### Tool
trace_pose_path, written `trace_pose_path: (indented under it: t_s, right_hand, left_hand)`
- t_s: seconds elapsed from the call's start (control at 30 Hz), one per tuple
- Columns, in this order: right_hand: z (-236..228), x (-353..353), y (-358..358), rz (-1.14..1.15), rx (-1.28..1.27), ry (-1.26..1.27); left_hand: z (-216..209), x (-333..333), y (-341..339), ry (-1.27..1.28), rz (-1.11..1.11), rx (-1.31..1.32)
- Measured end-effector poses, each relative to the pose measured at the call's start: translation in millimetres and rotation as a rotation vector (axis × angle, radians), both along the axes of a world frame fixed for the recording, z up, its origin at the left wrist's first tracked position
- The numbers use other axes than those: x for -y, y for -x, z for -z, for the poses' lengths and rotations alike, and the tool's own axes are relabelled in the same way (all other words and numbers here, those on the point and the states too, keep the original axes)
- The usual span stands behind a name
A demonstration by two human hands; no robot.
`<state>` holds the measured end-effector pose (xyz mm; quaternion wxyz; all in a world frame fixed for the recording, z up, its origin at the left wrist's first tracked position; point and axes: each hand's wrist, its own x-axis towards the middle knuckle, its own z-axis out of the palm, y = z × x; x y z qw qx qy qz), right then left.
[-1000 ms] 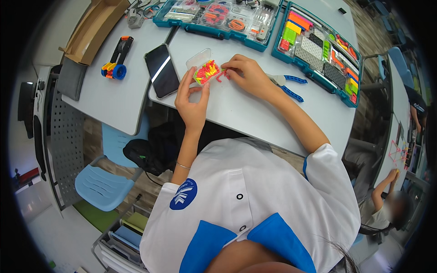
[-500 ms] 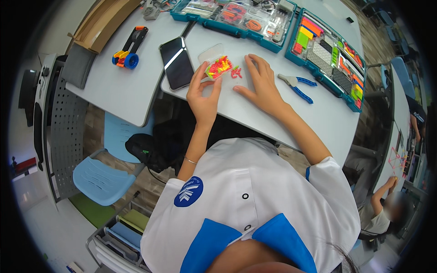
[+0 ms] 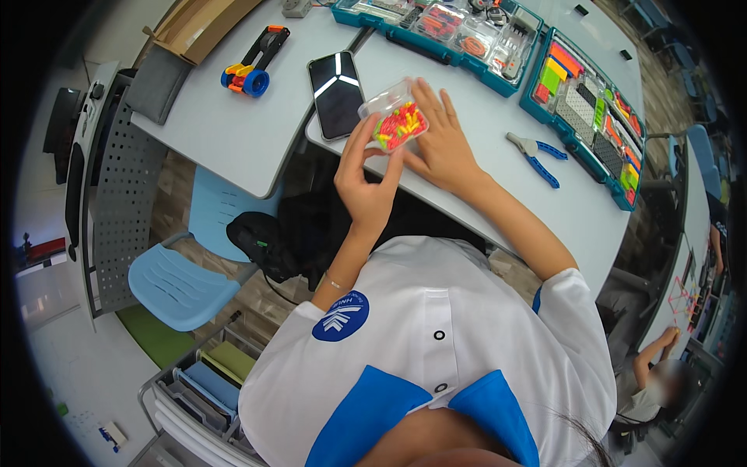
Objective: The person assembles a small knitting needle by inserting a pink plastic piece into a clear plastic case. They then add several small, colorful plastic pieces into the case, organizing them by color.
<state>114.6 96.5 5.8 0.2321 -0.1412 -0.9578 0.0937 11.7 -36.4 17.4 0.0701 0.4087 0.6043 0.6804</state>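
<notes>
My left hand (image 3: 367,179) pinches the near left edge of a small clear plastic box (image 3: 401,128) with thumb and fingers. Many tiny red, yellow and lime-green pieces fill it, and its transparent lid (image 3: 383,100) stands open on the far side. At the box's right end is my right hand (image 3: 449,149), fingers stretched out, the fingertips beside the lid; whether it touches the box I cannot tell. A black phone (image 3: 337,97) lies just left of the box. To the right of my right hand, pliers (image 3: 526,145) with blue handles rest on the white table (image 3: 482,117).
Two teal cases of building parts stand open at the back, one in the middle (image 3: 447,64) and one at right (image 3: 580,150). A small wheeled model (image 3: 250,78) sits on the left table. A light-blue chair (image 3: 183,288) is at left; a person (image 3: 650,389) sits at far right.
My right hand has moved left, up to the box, and the loose red pieces on the table no longer show. The box is turned slightly in my left hand. The whole view has shifted.
</notes>
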Motion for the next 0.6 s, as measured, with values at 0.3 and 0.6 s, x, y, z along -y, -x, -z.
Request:
trace_pose_path:
  t_s: [0.3,0.6]
  right_hand:
    - [-7.6,8.7,52.3,-0.162,-0.130,0.073]
    - [-26.8,5.4,-40.9,-0.233,-0.318,0.338]
  left_hand:
    - [-15.5,55.0,-3.4,0.123,0.011,0.076]
    - [-0.7,29.2,-1.3,0.087,0.315,0.519]
